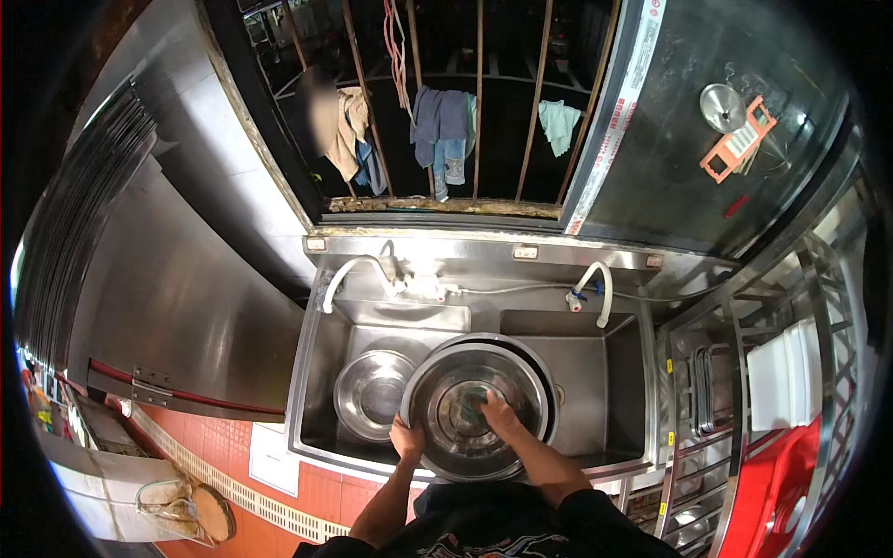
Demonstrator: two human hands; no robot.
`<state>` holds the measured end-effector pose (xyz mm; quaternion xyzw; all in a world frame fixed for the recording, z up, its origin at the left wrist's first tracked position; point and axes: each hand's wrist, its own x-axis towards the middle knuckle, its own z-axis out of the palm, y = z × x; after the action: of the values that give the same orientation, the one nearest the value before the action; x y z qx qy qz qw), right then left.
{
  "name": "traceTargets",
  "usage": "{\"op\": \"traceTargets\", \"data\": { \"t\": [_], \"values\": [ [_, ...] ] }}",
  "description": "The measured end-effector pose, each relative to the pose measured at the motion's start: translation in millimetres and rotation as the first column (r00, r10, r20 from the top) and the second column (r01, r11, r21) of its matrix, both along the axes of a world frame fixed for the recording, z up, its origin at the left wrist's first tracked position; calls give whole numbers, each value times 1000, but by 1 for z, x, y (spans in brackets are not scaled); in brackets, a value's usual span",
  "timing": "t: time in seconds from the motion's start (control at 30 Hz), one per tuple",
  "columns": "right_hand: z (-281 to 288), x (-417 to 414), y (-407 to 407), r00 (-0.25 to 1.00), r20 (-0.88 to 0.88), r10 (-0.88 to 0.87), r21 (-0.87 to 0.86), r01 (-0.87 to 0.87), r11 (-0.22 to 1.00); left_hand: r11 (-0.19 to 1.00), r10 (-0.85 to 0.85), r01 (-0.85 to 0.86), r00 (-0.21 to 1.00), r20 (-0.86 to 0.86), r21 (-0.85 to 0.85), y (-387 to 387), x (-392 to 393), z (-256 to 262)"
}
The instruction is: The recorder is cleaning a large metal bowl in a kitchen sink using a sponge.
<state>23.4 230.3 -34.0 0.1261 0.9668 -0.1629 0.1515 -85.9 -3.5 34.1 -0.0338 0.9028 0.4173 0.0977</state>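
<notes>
A large stainless steel basin (520, 370) rests across the divider of a double sink, with another large basin's rim showing beneath it. My left hand (407, 439) grips its rim at the lower left. Inside the basin, my right hand (499, 413) presses a dark green scouring pad (474, 406) on the bottom. In the left sink bowl lies a smaller shiny metal basin (374, 395), beside the large one.
Two white curved faucets, left (363, 261) and right (605, 293), stand behind the sink (649, 390). Cloths (439, 122) hang on window bars. A metal rack (736, 390) holding white trays (785, 376) and a red container (774, 488) stands at the right.
</notes>
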Motion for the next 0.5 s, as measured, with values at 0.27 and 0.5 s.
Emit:
{"op": "traceTargets", "data": {
  "t": [0.27,0.5],
  "values": [
    [22,42,-48,956,-292,40,-179,-96,979,999,13,-12,1000,26,-50,8,5,16],
    [40,51,-65,970,-189,150,-282,-200,938,999,-37,37,999,8,-18,8,7,7]
  ]
}}
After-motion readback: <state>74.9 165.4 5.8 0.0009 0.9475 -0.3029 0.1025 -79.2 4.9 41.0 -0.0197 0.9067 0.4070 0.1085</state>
